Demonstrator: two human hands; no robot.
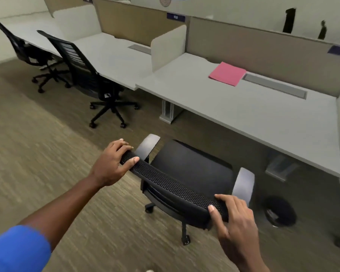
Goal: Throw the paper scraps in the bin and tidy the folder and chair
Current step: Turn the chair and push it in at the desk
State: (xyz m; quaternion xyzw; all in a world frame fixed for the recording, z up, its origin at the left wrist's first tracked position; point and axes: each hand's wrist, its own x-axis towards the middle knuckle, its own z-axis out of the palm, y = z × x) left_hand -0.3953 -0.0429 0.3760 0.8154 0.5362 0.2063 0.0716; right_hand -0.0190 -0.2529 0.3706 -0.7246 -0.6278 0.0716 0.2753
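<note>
A black mesh office chair (190, 169) with grey armrests stands on the carpet in front of the grey desk (253, 118), its seat facing the desk. My left hand (114, 161) grips the left end of the backrest's top edge. My right hand (234, 214) grips the right end of that edge. A pink folder (227, 73) lies flat on the desk near the back partition, beside a grey cable hatch. No paper scraps or bin can be made out.
Two more black office chairs (90, 75) (29, 52) stand at the desks to the left. A dark round floor plate (280, 211) lies under the desk at right. Desk legs (168, 112) stand ahead, with open carpet to the left.
</note>
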